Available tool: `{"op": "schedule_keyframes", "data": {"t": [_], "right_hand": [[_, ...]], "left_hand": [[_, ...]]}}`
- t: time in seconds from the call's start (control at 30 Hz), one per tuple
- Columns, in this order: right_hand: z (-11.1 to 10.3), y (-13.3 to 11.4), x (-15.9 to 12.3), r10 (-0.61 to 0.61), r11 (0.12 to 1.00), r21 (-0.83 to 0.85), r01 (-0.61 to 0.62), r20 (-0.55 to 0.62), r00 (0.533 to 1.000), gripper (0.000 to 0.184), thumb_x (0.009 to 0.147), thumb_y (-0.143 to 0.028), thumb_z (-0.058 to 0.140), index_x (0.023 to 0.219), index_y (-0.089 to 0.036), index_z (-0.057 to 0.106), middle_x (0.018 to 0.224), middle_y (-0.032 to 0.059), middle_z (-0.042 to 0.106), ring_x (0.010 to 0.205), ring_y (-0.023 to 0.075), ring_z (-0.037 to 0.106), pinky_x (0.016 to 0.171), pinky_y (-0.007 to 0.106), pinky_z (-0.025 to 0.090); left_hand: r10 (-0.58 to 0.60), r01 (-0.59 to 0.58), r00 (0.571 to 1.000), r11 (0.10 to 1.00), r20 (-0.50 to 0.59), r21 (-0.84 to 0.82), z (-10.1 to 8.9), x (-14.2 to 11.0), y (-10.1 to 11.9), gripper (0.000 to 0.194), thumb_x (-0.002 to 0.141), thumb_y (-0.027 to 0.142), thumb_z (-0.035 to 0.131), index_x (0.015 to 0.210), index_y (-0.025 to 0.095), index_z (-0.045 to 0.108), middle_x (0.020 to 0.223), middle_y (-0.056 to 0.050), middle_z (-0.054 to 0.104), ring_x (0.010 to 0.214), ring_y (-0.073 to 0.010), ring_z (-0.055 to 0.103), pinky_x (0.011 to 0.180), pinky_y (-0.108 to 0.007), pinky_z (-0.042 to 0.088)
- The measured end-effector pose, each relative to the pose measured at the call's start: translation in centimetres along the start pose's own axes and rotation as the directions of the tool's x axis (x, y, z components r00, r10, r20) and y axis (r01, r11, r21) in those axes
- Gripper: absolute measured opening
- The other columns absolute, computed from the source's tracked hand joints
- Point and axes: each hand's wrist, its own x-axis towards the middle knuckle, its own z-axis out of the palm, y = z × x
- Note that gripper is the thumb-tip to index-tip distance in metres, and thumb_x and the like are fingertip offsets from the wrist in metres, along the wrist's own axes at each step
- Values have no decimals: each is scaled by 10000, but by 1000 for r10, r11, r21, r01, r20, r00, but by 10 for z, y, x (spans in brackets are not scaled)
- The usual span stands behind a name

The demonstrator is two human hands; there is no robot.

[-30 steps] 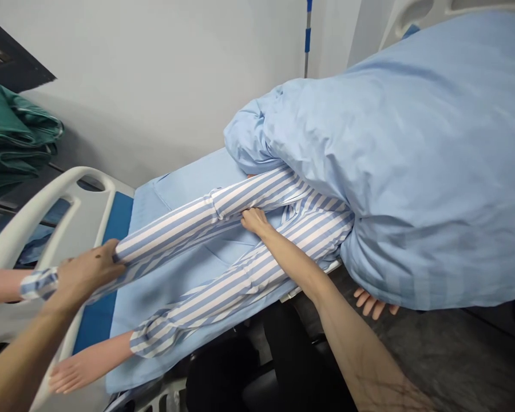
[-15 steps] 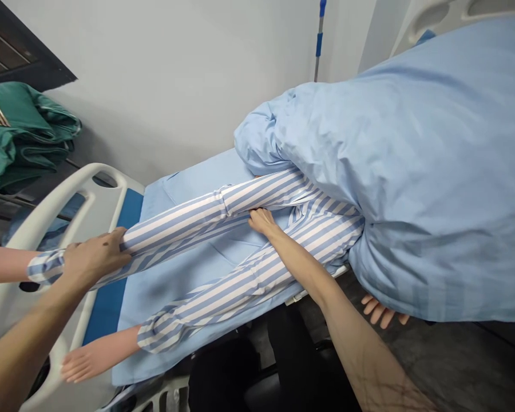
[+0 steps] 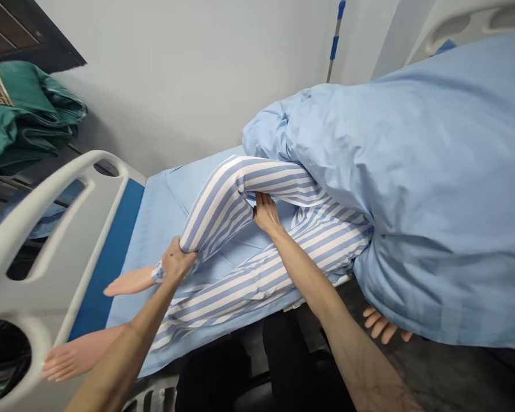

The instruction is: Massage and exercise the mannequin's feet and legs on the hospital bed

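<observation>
Left hand (image 3: 177,260) closed around the ankle of a manikin's bent leg in blue-and-white striped cotton pajamas (image 3: 217,209). Right hand (image 3: 266,213) flat, fingers extended, pressed under the knee. Leg raised above a pale blue bed sheet (image 3: 154,197).

And we're live from the person's head, a single worn camera looking forward and down across a hospital bed (image 3: 47,274) toward a pale wall (image 3: 197,86). It's right in close: the left forearm (image 3: 124,355) and right forearm (image 3: 347,309) climb from the bottom edge, the bed slanting across the frame.
</observation>
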Motion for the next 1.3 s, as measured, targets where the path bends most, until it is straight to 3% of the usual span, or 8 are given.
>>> {"op": "schedule_keyframes", "data": {"t": [0.1,0.2,0.43,0.6,0.77,0.97,1.13,1.3], "right_hand": [[0,2,0,6,1000,20,-5,-23,1000,572,933,-148,407,1489,-23,367,1509,210,417,1375,312,353,1096,415,357],[-2,2,1,15,1000,18,-14,-38,999,586,939,-161,412,1498,-1,342,1522,215,396,1404,317,310,1110,407,340],[-8,-2,2,41,995,-96,-40,9,999,601,956,-167,418,1523,-27,280,1574,180,336,1425,270,269,1130,352,304],[-11,0,0,41,991,-128,-36,30,999,608,949,-154,425,1525,-26,278,1577,190,325,1428,272,267,1139,343,283],[-8,2,0,40,996,-75,-40,-8,999,571,906,-88,375,1474,-28,390,1497,194,446,1359,277,386,1110,360,334],[-4,-4,-4,70,994,-85,-64,77,995,499,870,-84,372,1339,-54,539,1280,203,616,1178,286,552,1014,376,430],[-3,-5,-8,88,990,-129,-60,221,971,432,913,-152,394,1306,-99,565,1263,169,644,1139,267,595,974,339,452],[-1,-6,-7,73,987,-160,-29,278,958,426,916,-201,442,1299,-69,572,1293,200,630,1204,280,573,1039,350,408]], "left_hand": [[-59,61,998,987,12,-148,31,-10,27,548,710,363,676,1212,201,531,1021,-105,702,967,-320,660,737,-345,472],[-104,100,994,973,-11,-210,44,-13,42,584,696,367,687,1232,197,531,1061,-113,699,997,-335,657,772,-369,487],[-102,101,995,972,5,-210,48,-10,41,652,700,431,694,1265,159,515,1125,-169,685,1037,-380,647,812,-432,494],[-46,51,998,979,31,-200,41,-13,41,660,726,444,661,1299,172,481,1115,-174,684,1043,-379,646,807,-421,489],[6,10,994,989,107,-145,26,-14,29,604,746,432,641,1276,208,456,1071,-123,692,1027,-335,651,778,-368,479],[58,-67,988,996,145,60,2,-7,-20,478,789,402,583,1206,201,464,1125,-146,683,1032,-334,652,752,-352,461],[150,-188,977,942,154,278,-42,14,-54,379,815,398,566,1139,220,481,1149,-136,681,1053,-328,647,788,-350,455],[138,-209,972,876,190,435,-93,29,-53,314,820,316,519,1114,216,475,1163,-121,676,1052,-325,631,843,-392,444]]}}
